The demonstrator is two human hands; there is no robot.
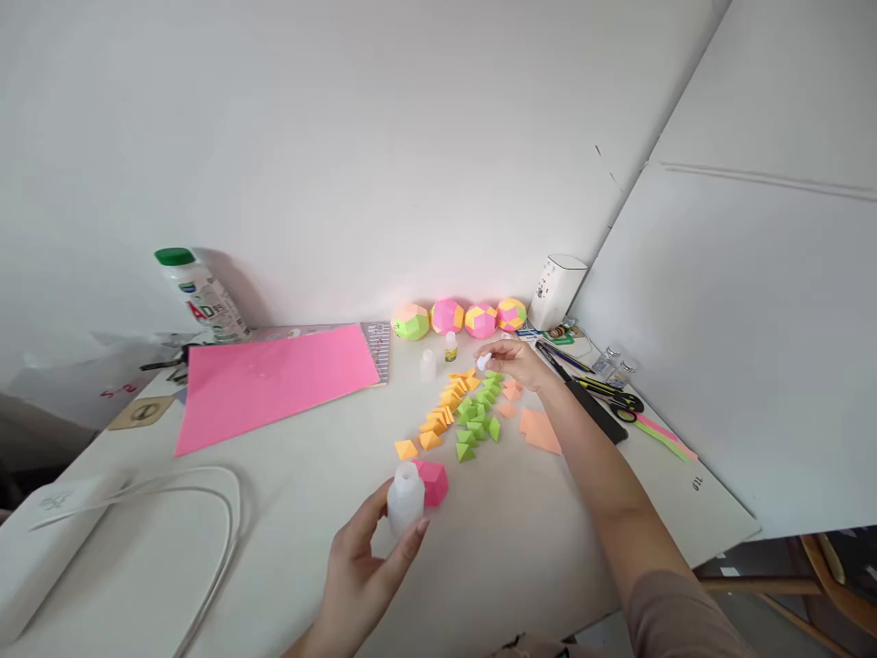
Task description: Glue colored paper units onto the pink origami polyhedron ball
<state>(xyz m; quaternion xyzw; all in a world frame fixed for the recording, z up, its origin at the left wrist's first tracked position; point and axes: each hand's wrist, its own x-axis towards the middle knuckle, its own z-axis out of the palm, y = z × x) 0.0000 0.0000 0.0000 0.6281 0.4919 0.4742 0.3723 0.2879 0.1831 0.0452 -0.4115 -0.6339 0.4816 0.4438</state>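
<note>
My left hand point(363, 557) is wrapped round a small translucent white bottle point(406, 503), whose top is uncapped. Just behind that bottle lies a pink folded paper piece point(434, 482), partly hidden. Farther off, my right hand point(515, 362) pinches a small white cap point(483, 361) between thumb and fingers. Below it, orange paper pyramids point(449, 397) and green paper pyramids point(478, 416) run in loose rows. A few peach paper pieces point(511, 393) lie under my right wrist, with peach sheets point(540, 429) by the forearm.
Several multicoloured paper balls point(448, 317) line the wall beside two small bottles point(428, 366). A pink sheet point(274, 379) and a tilted green-capped bottle point(209, 297) are left. A white cable point(233, 512) loops at front left. Scissors point(625, 414) and pens lie right.
</note>
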